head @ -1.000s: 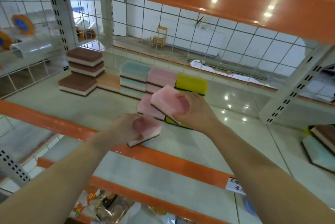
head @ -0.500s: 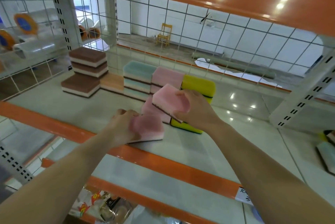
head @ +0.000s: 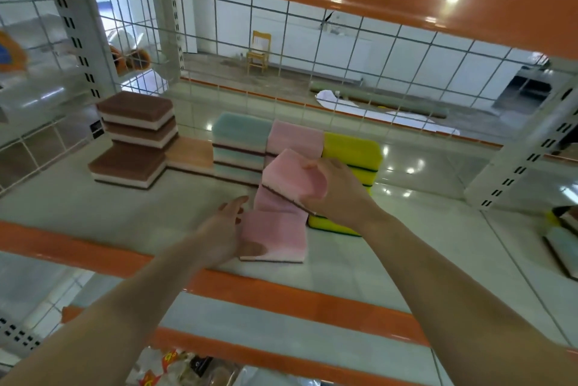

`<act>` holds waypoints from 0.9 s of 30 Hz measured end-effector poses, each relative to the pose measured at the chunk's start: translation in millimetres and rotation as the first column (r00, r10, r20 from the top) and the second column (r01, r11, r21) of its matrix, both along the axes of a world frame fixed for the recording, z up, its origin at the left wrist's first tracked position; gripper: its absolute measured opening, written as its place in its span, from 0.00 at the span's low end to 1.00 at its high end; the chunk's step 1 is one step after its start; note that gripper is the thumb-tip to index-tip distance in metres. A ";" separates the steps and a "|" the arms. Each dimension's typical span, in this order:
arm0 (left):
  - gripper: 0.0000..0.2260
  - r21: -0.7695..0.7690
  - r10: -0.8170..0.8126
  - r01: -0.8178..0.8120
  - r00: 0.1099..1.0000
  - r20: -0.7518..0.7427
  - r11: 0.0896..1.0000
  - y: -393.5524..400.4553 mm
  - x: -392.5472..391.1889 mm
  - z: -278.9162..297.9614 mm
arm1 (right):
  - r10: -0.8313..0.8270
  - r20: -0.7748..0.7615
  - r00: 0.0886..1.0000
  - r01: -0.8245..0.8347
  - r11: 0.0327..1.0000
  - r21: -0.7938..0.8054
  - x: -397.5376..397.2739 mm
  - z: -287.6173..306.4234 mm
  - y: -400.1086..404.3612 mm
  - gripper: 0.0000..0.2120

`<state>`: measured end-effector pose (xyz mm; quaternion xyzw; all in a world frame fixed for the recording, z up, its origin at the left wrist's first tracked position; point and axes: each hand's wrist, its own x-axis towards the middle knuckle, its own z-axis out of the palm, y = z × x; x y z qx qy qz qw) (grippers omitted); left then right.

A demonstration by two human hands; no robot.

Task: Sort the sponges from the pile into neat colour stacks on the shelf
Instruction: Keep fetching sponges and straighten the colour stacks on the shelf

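My right hand (head: pixel 331 195) grips a pink sponge (head: pixel 289 177), tilted in the air above the shelf (head: pixel 93 207). Below it another pink sponge (head: pixel 273 202) lies half hidden. My left hand (head: pixel 225 229) rests against the left side of a third pink sponge (head: pixel 273 234), which lies flat near the shelf's orange front edge, thumb on its front corner, fingers spread. At the back stand a teal stack (head: pixel 239 148), a pink stack (head: pixel 295 137) and a yellow stack (head: pixel 352 151). A loose yellow sponge (head: pixel 331 226) lies under my right wrist.
Brown sponges (head: pixel 137 118) are stacked at the back left, with a lower brown one (head: pixel 125 166) and an orange sponge (head: pixel 190 154) beside them. A wire grid (head: pixel 312 66) closes the shelf's back. More sponges (head: pixel 563 235) lie at the far right past the upright post.
My left hand has set its pink sponge down flat on the shelf and loosened its grip. My right hand has held its pink sponge at about the same height.
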<state>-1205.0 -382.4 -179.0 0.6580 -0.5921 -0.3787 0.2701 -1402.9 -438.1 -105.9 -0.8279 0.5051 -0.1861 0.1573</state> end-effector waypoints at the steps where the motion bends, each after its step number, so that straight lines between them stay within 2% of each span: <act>1: 0.44 -0.011 0.000 0.000 1.000 -0.011 1.000 -2.7 3.3 0.8 | 0.000 -0.007 1.000 0.000 1.000 -0.006 2.2 -0.4 -0.8 0.28; 7: 0.42 -0.101 0.069 -0.078 0.994 -0.090 0.992 -23.3 26.6 0.1 | -0.011 -0.059 0.998 0.008 0.999 -0.043 12.0 -2.2 -7.9 0.27; 9: 0.42 -0.116 0.055 -0.068 0.992 -0.114 0.991 -28.9 30.2 2.7 | -0.016 -0.063 0.998 0.013 0.999 -0.050 14.2 -2.2 -9.0 0.27; 13: 0.51 -0.177 -0.005 -0.022 0.989 -0.151 0.984 -37.5 31.7 17.0 | 0.006 -0.065 0.998 -0.009 0.999 -0.046 17.3 -1.9 -13.1 0.27; 16: 0.48 -0.223 -0.037 -0.005 0.983 -0.182 0.975 -43.1 27.6 26.8 | 0.029 -0.081 0.996 -0.032 0.999 -0.039 17.6 0.3 -18.5 0.28; 21: 0.49 -0.247 -0.069 0.012 0.973 -0.220 0.969 -43.9 22.6 37.7 | 0.085 -0.098 0.992 -0.086 0.996 -0.002 19.3 3.7 -24.6 0.29; 23: 0.45 -0.247 -0.079 0.027 0.976 -0.205 0.969 -42.0 20.2 39.0 | 0.098 -0.146 0.985 -0.099 0.995 -0.005 20.7 2.9 -27.4 0.30; 26: 0.31 -0.238 -0.082 0.034 0.977 -0.196 0.971 -42.1 15.2 35.4 | 0.100 -0.183 0.978 -0.102 0.995 -0.002 20.4 0.8 -30.2 0.30; 27: 0.32 -0.234 -0.087 0.040 0.978 -0.192 0.971 -41.8 13.2 34.6 | 0.103 -0.183 0.978 -0.105 0.994 0.002 19.8 0.6 -30.5 0.30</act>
